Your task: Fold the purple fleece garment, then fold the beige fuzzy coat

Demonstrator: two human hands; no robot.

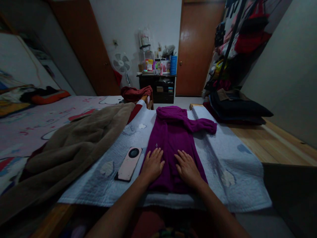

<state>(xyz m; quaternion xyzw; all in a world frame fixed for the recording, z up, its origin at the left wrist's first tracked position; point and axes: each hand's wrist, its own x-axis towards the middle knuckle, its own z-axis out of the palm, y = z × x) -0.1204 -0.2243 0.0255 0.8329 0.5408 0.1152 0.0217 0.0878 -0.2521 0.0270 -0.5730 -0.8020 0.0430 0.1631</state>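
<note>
A purple long-sleeved garment (170, 135) lay lengthwise on a light-blue quilted mat (237, 158), directly in front of the person. Its far end was bunched into a fold, and one sleeve (204, 125) stuck out to the right. Both hands rested palm-down on the near half: the left hand (153, 164) by the left edge, the right hand (188, 166) toward the right edge, with fabric between them. The fingers (182, 154) of each were extended and slightly spread — flat on the cloth, with nothing gripped.

A pale pink smartphone (130, 163) lay camera side up on the mat, just left of the garment and near the left hand. Farther left, a brown plush blanket (81, 138) sprawled beside the mat and over the edge of a bed (56, 112). On the right, dark folded clothes (240, 105) sat stacked on a wooden counter (250, 142).
</note>
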